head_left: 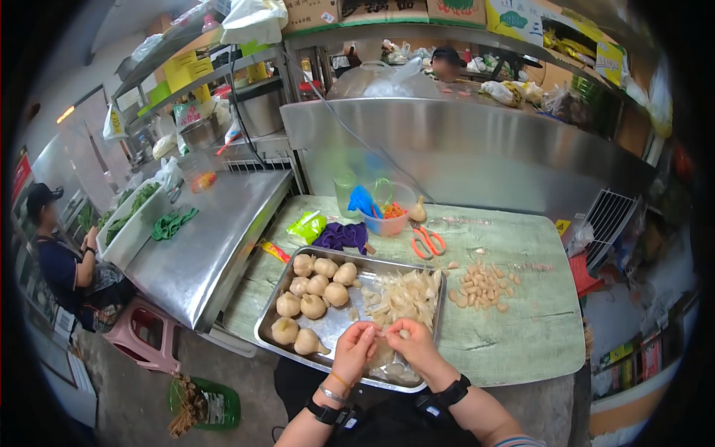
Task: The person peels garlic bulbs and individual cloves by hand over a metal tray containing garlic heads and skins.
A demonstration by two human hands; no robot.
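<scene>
Over the near edge of a metal tray (265, 337), my left hand (354, 350) and my right hand (414, 346) meet at the fingertips. Both are closed in a pinch on a small pale piece that looks like a garlic clove, mostly hidden by the fingers. Whole garlic bulbs (317, 284) fill the tray's left side. Loose garlic skins (406, 296) are heaped on its right side, just beyond my hands. Peeled garlic cloves (484, 287) lie in a pile on the green board (521, 335) to the right.
Behind the tray are orange-handled scissors (428, 242), a plastic tub (391, 216), a lone garlic bulb (418, 210) and a purple cloth (342, 236). A steel counter (216, 223) adjoins on the left, where a person (63, 261) sits. A green bin (216, 406) stands on the floor.
</scene>
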